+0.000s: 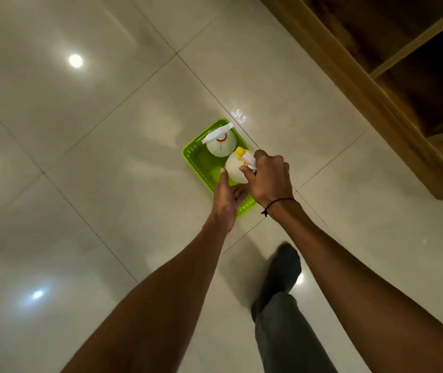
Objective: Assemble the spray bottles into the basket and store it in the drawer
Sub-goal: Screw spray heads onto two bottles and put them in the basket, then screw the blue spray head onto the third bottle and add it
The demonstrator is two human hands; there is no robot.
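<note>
Glossy cream tiled floor (107,130) carries a green perforated plastic basket (196,146). Left hand (227,200) cups the near round pale spray bottle (235,168) inside it; right hand (270,179) grips its yellow-white trigger head (246,156). A second white-headed spray bottle (220,146) stands behind.

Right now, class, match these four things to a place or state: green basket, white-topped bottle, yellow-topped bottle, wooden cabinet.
Things:
1. green basket
2. white-topped bottle
3. yellow-topped bottle
4. wooden cabinet

Places or states:
A. held by the left hand and the right hand
B. on the tiled floor
C. far right, compartments open
D. far end of the basket, untouched

Pairs: 1-B, 2-D, 3-A, 4-C
</note>
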